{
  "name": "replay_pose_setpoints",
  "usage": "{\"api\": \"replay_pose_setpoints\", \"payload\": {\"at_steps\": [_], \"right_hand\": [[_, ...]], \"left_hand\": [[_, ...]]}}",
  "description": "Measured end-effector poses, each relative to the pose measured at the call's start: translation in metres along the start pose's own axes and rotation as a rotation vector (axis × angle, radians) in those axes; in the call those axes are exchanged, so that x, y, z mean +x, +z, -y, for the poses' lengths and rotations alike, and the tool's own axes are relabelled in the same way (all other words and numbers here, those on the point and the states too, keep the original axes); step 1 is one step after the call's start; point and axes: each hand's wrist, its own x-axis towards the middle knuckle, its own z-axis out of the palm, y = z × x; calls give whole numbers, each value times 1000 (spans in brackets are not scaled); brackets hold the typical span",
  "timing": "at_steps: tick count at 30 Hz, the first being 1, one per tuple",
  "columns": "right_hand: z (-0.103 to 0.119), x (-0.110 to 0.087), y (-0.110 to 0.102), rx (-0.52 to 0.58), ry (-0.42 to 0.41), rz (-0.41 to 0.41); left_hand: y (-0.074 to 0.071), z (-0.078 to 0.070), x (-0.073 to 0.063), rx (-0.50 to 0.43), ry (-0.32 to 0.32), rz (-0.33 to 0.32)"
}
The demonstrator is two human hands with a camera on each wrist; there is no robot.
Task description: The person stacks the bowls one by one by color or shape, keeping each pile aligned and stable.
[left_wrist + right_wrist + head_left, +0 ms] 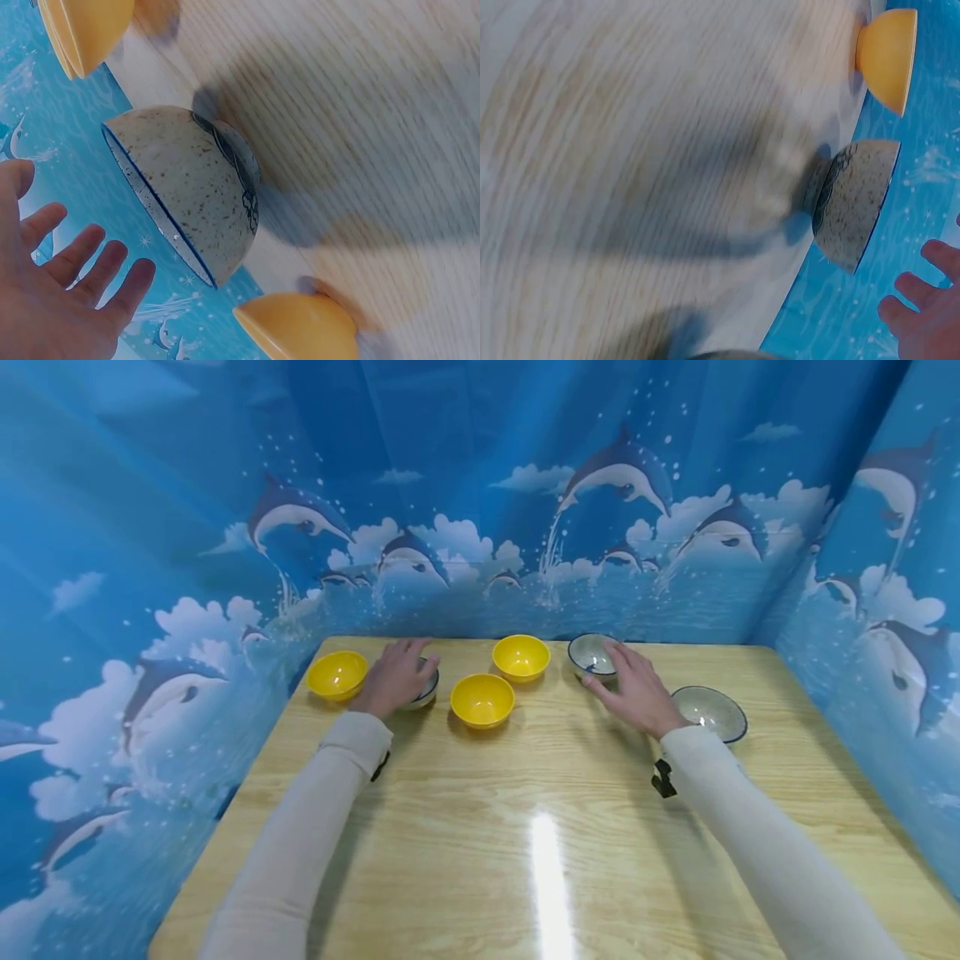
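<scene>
My left hand (395,678) hovers over a speckled grey bowl (426,687) with a dark blue rim, hiding much of it in the head view. In the left wrist view its fingers are spread beside that bowl's rim, holding nothing. My right hand (633,691) reaches toward a second speckled bowl (592,653) at the back, its fingertips overlapping the rim in the head view. The right wrist view has the fingers (911,289) loosely extended, apart from this bowl. Both bowls stand upright on the wooden table (450,827).
Yellow bowls stand at the far left (337,675), in the middle (482,700) and at the back (521,657). A third, wider speckled bowl (709,713) sits beside my right wrist, partly behind the sleeve. A blue dolphin-print curtain (465,485) borders the table.
</scene>
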Motion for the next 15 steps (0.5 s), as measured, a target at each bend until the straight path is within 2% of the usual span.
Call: {"api": "replay_pose_setpoints", "payload": {"at_steps": [9, 15], "right_hand": [[7, 0, 11, 59, 16, 42], [12, 0, 20, 110, 7, 33]], "left_hand": [[6, -1, -5, -109, 17, -18], [9, -4, -8, -178, 26, -46]]}}
